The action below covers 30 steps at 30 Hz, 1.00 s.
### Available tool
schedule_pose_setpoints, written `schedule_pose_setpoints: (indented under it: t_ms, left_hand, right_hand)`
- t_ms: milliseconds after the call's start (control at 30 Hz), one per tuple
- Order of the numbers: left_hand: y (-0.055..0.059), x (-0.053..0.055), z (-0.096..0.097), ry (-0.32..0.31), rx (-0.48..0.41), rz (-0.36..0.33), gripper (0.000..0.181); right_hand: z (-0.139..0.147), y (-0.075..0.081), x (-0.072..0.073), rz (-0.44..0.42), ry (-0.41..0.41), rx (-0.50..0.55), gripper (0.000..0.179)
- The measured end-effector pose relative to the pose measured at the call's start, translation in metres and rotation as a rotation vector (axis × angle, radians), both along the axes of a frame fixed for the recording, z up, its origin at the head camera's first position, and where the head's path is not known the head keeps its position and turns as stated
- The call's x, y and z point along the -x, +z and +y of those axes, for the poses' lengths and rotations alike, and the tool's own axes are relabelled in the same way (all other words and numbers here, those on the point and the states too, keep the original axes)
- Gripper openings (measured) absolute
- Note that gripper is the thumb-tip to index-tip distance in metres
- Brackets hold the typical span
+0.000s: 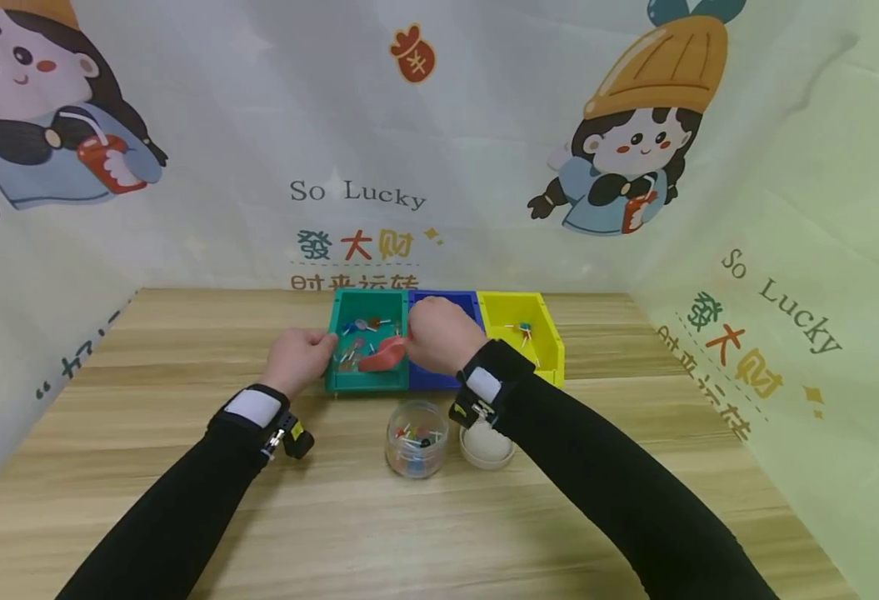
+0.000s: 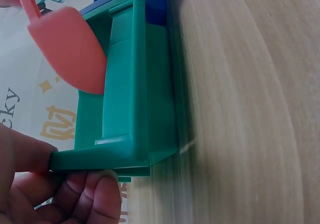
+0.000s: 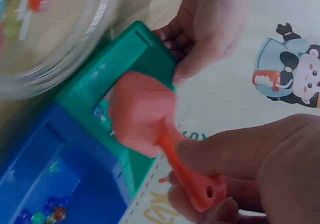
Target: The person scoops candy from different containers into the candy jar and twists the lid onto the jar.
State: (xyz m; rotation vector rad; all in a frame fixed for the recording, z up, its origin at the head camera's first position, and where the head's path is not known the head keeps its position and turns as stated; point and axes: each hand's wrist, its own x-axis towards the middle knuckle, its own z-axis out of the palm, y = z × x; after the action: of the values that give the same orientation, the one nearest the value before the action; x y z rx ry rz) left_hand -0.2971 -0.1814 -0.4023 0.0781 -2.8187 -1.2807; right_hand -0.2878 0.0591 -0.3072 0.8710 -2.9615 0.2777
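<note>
A sleeve (image 1: pixel 604 467) is lying nearest. Right fingers (image 3: pixel 225 144) are pinching the scoop (image 1: pixel 384 355) over the green bin (image 1: pixel 370 382); left fingers (image 2: pixel 105 199) are gripping the bin's edge. Seeming light and stiff, the scoop is inviting a handle grip.

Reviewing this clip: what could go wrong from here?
The right hand holds the scoop tilted over the green bin, beside the blue bin; any load might stray into the latter. The open jar stands near the right wristband, so a careless swing could spill its small pieces. The left hand grips the green bin; a tug might shift it.
</note>
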Motion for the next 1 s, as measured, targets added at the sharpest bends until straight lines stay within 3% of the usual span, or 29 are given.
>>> schedule_pose_setpoints:
  t_ms: [200, 400, 467, 500, 633, 667, 700, 733, 767, 900, 1000]
  left_hand:
    - [-0.004, -0.002, -0.001, 0.012, -0.029, -0.007, 0.050]
    - [-0.005, -0.002, -0.002, 0.017, -0.030, -0.006, 0.049]
    - [-0.005, -0.001, -0.003, 0.014, -0.025, -0.004, 0.050]
    - [-0.005, -0.001, -0.003, 0.014, -0.022, 0.002, 0.050]
    - [-0.006, 0.001, -0.003, 0.007, -0.012, 0.029, 0.052]
    - [-0.006, 0.001, -0.003, 0.006, -0.011, 0.037, 0.053]
    - [-0.006, 0.001, -0.003, 0.001, -0.008, 0.043, 0.054]
    - [-0.007, 0.001, -0.003, -0.002, -0.008, 0.047, 0.055]
    - [-0.006, 0.001, -0.003, -0.005, -0.009, 0.050, 0.055]
    - [-0.006, 0.002, -0.003, -0.011, -0.011, 0.047, 0.055]
    - [-0.005, 0.002, -0.003, -0.014, -0.013, 0.039, 0.055]
  right_hand:
    - [-0.023, 0.002, 0.011, -0.072, -0.047, -0.078, 0.014]
    - [-0.027, -0.002, 0.023, -0.113, -0.076, -0.098, 0.030]
    - [-0.025, -0.036, 0.059, -0.108, -0.078, -0.092, 0.036]
    - [-0.024, -0.038, 0.059, -0.105, -0.080, -0.092, 0.036]
    - [-0.027, -0.079, 0.098, -0.096, -0.084, -0.097, 0.028]
    - [-0.028, -0.078, 0.095, -0.087, -0.075, -0.075, 0.029]
    - [-0.031, -0.068, 0.083, -0.096, -0.074, -0.087, 0.030]
    - [-0.033, -0.073, 0.088, -0.107, -0.067, -0.087, 0.032]
    - [-0.035, -0.071, 0.082, -0.105, -0.062, -0.085, 0.035]
    - [-0.047, -0.041, 0.042, -0.156, -0.099, -0.104, 0.036]
    - [-0.054, -0.034, 0.027, -0.149, -0.146, -0.088, 0.031]
